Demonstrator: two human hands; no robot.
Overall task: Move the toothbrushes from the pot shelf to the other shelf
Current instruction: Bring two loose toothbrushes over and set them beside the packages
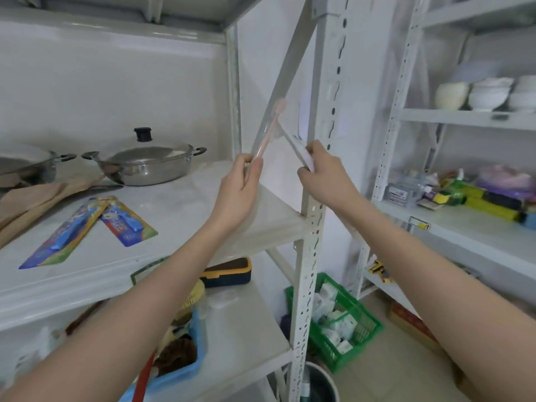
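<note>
Right now the pink toothbrush [268, 127] is pinched upright in my left hand [239, 190], thumb and fingers closed on its lower handle, bristle end tilted up to the right above the pot shelf [162, 236]. My right hand [322, 177] is curled shut around a white toothbrush [294, 147] that slants up to the left; the two brushes nearly cross in the air, both blurred. Two packaged blue toothbrushes [87, 227] lie flat on the pot shelf at my left, near a lidded steel pot [145, 162]. Between my hands stands a white perforated upright [314, 216]. To the right, the other shelf [452, 224] carries coloured packets, with white bowls [487, 94] one level above.
</note>
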